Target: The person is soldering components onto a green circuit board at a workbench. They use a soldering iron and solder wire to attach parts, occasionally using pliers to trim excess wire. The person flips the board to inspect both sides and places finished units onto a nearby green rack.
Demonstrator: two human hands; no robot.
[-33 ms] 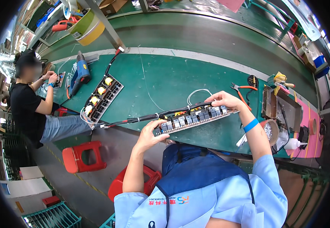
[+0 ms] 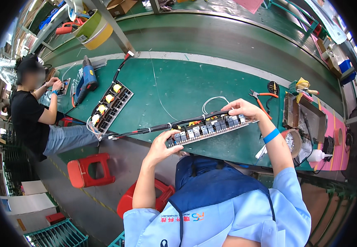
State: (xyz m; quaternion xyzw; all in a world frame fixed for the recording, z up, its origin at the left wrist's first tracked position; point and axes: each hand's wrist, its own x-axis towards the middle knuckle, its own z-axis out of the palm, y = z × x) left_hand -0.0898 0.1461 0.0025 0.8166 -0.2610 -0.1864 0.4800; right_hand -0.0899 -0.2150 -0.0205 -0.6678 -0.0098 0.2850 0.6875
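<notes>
Both my hands hold a long circuit board tilted over the near edge of the green bench. Rows of grey and white box-shaped components stand along it. A black-sleeved wire bundle runs along its far side and trails out to the left, ending in loose connectors. My left hand grips the board's left end, thumb in front and fingers behind. My right hand is closed at the right end, fingers on the bundle and board edge. A similar board with yellow-wrapped parts lies on the bench to the left.
A blue heat gun lies at the far left, near a seated co-worker. Orange-handled cutters rest right of my right hand. Beyond them stand a metal tray, a round tub and a white bottle. Red stools stand below.
</notes>
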